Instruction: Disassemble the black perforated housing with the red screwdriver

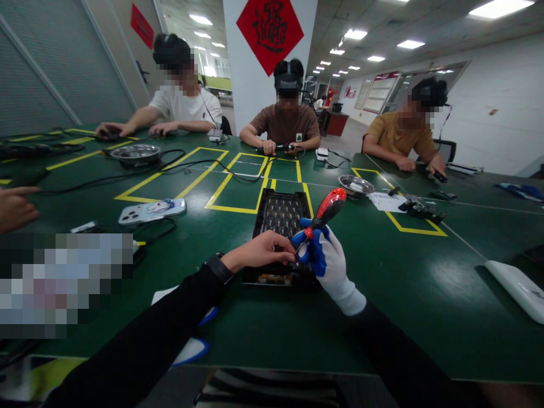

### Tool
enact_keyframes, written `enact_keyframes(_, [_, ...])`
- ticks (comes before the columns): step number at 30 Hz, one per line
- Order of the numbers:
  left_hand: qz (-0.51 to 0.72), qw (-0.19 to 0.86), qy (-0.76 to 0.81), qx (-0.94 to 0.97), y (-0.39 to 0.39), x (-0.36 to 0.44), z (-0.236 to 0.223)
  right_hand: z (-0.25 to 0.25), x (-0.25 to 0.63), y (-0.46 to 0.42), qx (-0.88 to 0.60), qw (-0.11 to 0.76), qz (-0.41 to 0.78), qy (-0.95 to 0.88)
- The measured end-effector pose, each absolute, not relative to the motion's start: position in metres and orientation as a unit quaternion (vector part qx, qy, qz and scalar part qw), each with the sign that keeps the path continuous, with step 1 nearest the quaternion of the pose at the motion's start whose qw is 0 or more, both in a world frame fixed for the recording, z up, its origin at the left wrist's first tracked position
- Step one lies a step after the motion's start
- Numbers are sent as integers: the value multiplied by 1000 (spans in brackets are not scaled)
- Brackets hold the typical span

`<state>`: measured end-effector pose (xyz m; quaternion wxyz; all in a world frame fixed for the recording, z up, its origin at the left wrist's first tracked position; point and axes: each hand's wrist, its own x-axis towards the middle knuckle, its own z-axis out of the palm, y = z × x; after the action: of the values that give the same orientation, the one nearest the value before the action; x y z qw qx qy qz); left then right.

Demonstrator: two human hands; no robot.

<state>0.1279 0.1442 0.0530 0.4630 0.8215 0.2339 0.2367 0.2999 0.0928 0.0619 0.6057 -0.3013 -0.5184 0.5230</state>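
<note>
My right hand (pixel 330 258), in a white glove with blue-coated fingers, is closed round a red-and-black screwdriver (pixel 328 211). The screwdriver is tilted, handle up and shaft pointing down toward my left hand. My bare left hand (pixel 264 249), with a dark band at the wrist, has thumb and fingers pinched together by the screwdriver's lower end. Whatever lies between those fingers is hidden. Beneath both hands a black open casing (pixel 280 212) lies on the green table, with rows of small shiny pieces inside and a brownish strip (pixel 274 279) at its near end.
A white-and-blue glove (pixel 191 351) lies by the near edge, partly under my left sleeve. Left of the casing are a phone (pixel 153 211) and black cables. Metal bowls (pixel 356 185), papers (pixel 386 202) and black parts (pixel 423 211) lie farther off. Several people sit around the table.
</note>
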Motion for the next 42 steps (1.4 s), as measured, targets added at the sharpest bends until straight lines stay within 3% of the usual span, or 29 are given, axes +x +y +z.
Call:
enact_keyframes(10, [230, 463, 232, 824, 143, 127, 54, 56, 299, 100, -348, 617, 510, -488])
enact_keyframes(14, [281, 513, 245, 773, 144, 126, 56, 66, 320, 108, -327, 731, 430, -416])
enact_keyframes(17, [361, 565, 254, 697, 148, 125, 57, 62, 348, 118, -337, 793, 283, -421])
enact_keyframes(20, [458, 576, 263, 624, 154, 123, 52, 44, 372, 130, -384, 700, 155, -581])
enact_keyframes(26, [618, 520, 263, 527, 164, 121, 45, 16, 392, 154, -402, 454, 115, -787])
enact_keyframes(32, [675, 536, 211, 461, 176, 117, 110, 10, 396, 164, -376, 348, 139, -848])
enact_keyframes(37, [733, 285, 298, 541, 202, 98, 136, 6, 397, 165, -360, 338, 146, -857])
enact_keyframes(40, [707, 134, 423, 550, 215, 81, 107, 5, 398, 164, -374, 330, 128, -857])
enact_keyframes(42, [685, 104, 484, 534, 218, 71, 80, 6, 399, 163, -385, 312, 120, -860])
